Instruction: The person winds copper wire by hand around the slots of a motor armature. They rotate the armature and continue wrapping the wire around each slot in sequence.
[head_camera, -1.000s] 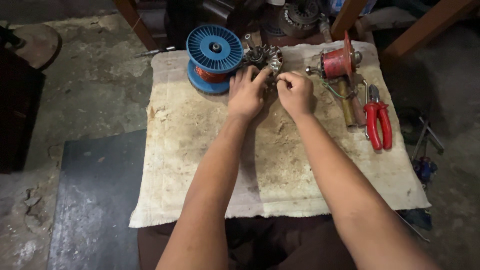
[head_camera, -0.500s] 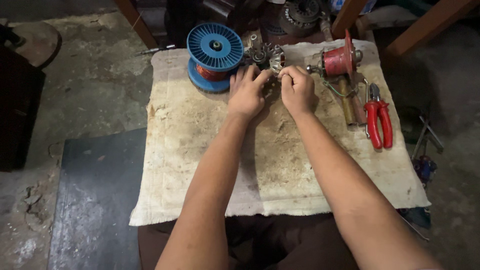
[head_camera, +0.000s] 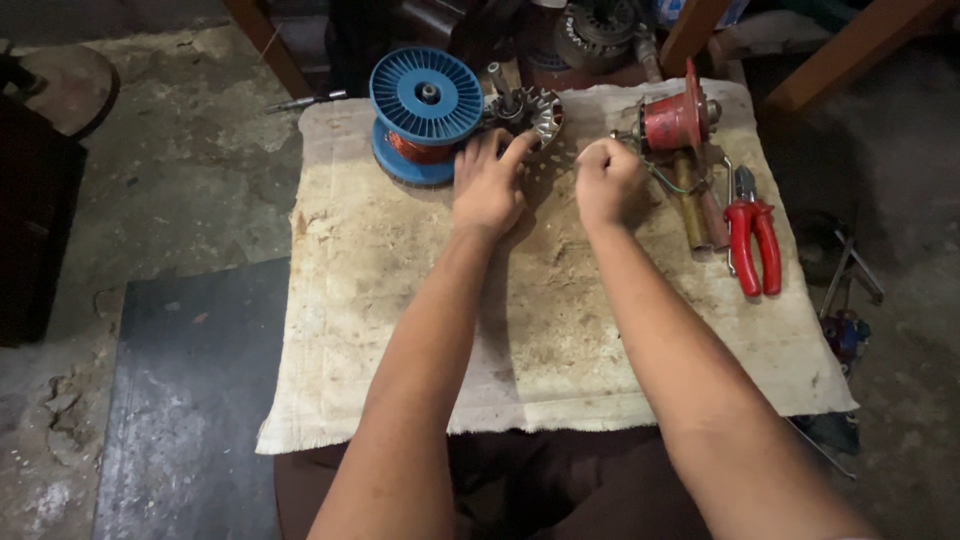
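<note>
**Hands at the motor core beside the blue spool**

The small toothed metal motor core (head_camera: 528, 115) sits at the far edge of the desk (head_camera: 400, 330), touching the right flank of the blue spool (head_camera: 425, 100) of copper wire. The left hand (head_camera: 488, 185) lies just in front of the core, fingers spread, its fingertips pressing on the core's near rim. The right hand (head_camera: 607, 180) is right of the core and apart from it, closed into a fist; whether it pinches a strand of wire I cannot tell. A fine wire pulled tight could snap or slip off a tooth if the core turns under the fingers. Further right of the spool stand a red winder (head_camera: 672, 120) and red-handled pliers (head_camera: 752, 240).
</note>
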